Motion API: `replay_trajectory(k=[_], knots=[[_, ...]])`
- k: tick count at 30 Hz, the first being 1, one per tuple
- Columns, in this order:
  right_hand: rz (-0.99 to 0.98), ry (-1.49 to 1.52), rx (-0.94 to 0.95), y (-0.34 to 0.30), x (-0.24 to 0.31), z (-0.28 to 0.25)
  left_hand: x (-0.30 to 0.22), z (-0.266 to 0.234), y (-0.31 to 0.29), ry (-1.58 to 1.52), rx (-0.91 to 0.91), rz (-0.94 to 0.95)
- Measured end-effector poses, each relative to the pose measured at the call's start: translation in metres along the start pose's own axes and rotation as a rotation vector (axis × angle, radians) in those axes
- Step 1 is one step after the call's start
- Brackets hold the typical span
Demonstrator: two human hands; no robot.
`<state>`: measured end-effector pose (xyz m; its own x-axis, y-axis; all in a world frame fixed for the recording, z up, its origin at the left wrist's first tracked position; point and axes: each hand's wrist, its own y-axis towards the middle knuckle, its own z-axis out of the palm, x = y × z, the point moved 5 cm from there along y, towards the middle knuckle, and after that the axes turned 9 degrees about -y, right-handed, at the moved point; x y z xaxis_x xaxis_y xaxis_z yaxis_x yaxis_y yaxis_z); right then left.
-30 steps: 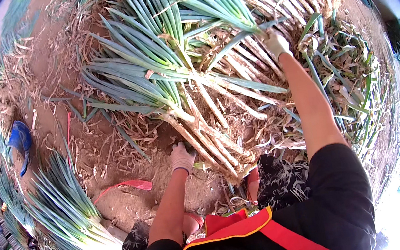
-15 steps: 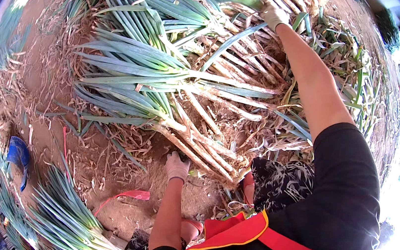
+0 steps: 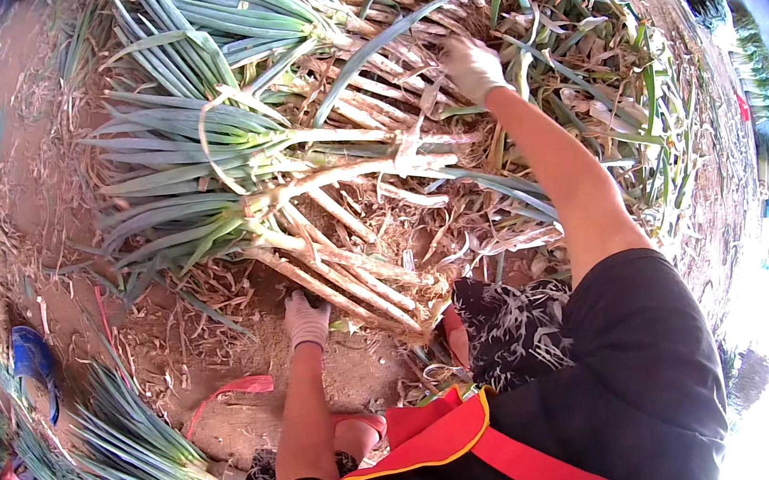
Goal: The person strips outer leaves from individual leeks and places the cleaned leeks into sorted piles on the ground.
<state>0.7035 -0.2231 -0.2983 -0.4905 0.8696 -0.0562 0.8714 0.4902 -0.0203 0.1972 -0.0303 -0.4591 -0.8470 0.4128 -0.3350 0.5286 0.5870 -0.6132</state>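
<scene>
My left hand, in a pale glove, is low beside the white shafts of a near bunch of long green onions. Its fingers look curled in; a dark patch shows at the fingertips, and what they hold I cannot make out. Reaching farther out, my gloved right hand is over the root ends of the piled green onions. Motion smears its fingers. One pale onion stalk lies crosswise over the near bunch, its leaves to the left.
Stripped leaves form a heap at the right. Another bunch of green onions lies at the lower left, near a red ribbon and a blue object. Dry peelings litter the soil.
My right hand has come back nearer and lower, away from the green onion it gripped at the far pile. A stalk now lies across the near bunch. My left hand stays beside the shafts.
</scene>
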Motion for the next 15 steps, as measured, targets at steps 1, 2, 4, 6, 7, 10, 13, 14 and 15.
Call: replay_trajectory(k=[1, 2, 4, 6, 7, 10, 13, 14, 15], knots=[[-0.197, -0.382, 0.052, -0.013, -0.065, 0.049, -0.003, -0.001, 0.004, -0.008, 0.004, 0.026], [-0.143, -0.471, 0.359, -0.033, -0.099, 0.063, 0.003, 0.003, 0.003, -0.005, -0.002, -0.002], [-0.153, -0.707, 0.431, -0.095, -0.178, 0.102, 0.006, 0.004, 0.001, -0.072, -0.032, 0.021], [-0.103, -0.602, 0.445, -0.143, -0.207, 0.087, 0.006, 0.005, -0.003, -0.05, -0.051, 0.013], [-0.119, -0.619, 0.492, -0.161, -0.217, 0.086, 0.002, 0.003, -0.006, -0.069, -0.037, 0.022], [0.019, -0.613, 0.55, -0.209, -0.254, 0.075, 0.004, -0.003, -0.006, -0.127, -0.046, 0.047], [0.152, -0.663, 0.748, -0.266, -0.275, 0.057, 0.012, 0.004, -0.003, -0.042, -0.022, 0.038], [0.381, -0.584, 0.87, -0.274, -0.253, 0.028, 0.006, -0.003, -0.008, -0.069, 0.031, -0.001], [0.396, -0.632, 0.933, -0.285, -0.259, 0.035, 0.01, 0.002, -0.003, -0.035, 0.034, -0.004]])
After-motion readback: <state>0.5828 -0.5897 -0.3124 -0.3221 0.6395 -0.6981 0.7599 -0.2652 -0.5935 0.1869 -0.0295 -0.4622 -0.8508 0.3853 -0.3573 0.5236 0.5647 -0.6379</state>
